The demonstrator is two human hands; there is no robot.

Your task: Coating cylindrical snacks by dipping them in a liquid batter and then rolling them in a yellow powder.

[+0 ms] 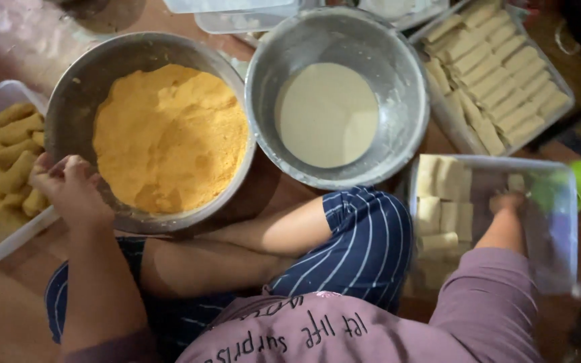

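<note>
Two hands: pale sticks (438, 215), orange-crumbed bowl (75, 87).

crumb bowl (68, 94): dull scuffed metal | batter bowl (398, 74): matt metal | box (559, 228): clear glossy plastic | crumbs (169, 134): grainy

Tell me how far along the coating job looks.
Done: crumb-coated yellow sticks fill the clear plastic tub at left. In hand: the left hand rests on the rim of the metal bowl of orange crumbs; the right hand reaches into the clear box of pale uncoated pieces. Left: that box and a full tray of pale sticks.
</note>
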